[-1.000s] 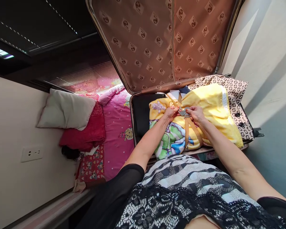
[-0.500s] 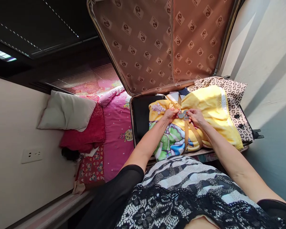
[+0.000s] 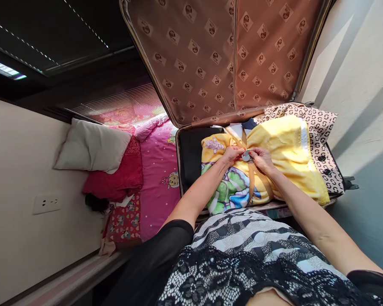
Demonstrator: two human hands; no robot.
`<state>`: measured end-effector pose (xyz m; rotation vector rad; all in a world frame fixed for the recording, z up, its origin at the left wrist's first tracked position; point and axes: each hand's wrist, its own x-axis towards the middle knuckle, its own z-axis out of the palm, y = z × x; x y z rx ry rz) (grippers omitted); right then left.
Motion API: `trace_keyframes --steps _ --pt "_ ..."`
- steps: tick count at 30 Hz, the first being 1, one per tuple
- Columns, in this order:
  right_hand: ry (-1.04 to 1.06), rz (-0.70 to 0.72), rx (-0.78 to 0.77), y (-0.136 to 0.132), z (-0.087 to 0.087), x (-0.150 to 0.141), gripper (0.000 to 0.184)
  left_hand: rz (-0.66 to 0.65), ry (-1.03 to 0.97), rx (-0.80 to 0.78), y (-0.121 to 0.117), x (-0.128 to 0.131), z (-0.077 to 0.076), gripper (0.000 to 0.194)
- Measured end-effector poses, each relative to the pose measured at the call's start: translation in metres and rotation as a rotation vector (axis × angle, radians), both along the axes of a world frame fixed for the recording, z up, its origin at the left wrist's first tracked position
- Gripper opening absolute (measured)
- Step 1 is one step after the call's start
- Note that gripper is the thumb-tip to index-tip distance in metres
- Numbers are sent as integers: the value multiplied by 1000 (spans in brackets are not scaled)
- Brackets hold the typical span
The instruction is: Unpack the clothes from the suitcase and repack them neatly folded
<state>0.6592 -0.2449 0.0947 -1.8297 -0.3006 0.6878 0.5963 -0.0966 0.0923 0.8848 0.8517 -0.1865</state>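
**In the open suitcase: strap buckle being joined over the packed blanket**

Nearest the camera, a black-and-white patterned lap, both forearms reaching forward from it.

Left hand (image 3: 232, 154) and right hand (image 3: 261, 158) meet at the middle of the load. Fingers of both are pinched narrow on the small grey buckle (image 3: 246, 156), one hand to each side of it. Whether the two halves have clicked together cannot be told; the fingertips cover the joint.

Strap (image 3: 252, 182): tan webbing, its long axis running from the near rim of the suitcase (image 3: 187, 157) up to the buckle, then on in two arms toward the hinge. It lies pulled snug over the yellow blanket (image 3: 284, 148).

Judged progress: packing looks finished, strap laid across, fastening in hand; tightening and shutting the lid (image 3: 210, 55) remain.

Farther right, a patterned cloth (image 3: 319, 127) spills over the rim. Beyond, left: pink bedsheet (image 3: 158, 170), white pillow (image 3: 91, 146).
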Motion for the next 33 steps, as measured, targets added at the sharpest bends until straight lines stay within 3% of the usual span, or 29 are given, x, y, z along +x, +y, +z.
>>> trace_keyframes --steps 7,12,18,21,25,29,33 --pt "-96 95 -179 -9 2 -2 34 30 6 12 -4 -2 3 40" --pt "14 257 -284 -18 10 2 36 15 15 11 -8 -4 6 33" --pt "-249 301 -468 -20 14 4 37 37 27 -10 -11 -6 7 36" --pt "-203 334 -473 -24 16 3 45 37 20 -37 -10 -7 8 33" --pt "-346 390 -433 -33 15 0 38 45 21 -44 -11 -6 9 31" --pt "-500 368 -326 -37 9 -14 40 61 18 -42 -12 -7 9 37" --pt "-526 314 -285 -35 -1 -24 40 62 25 -51 -13 -7 7 34"
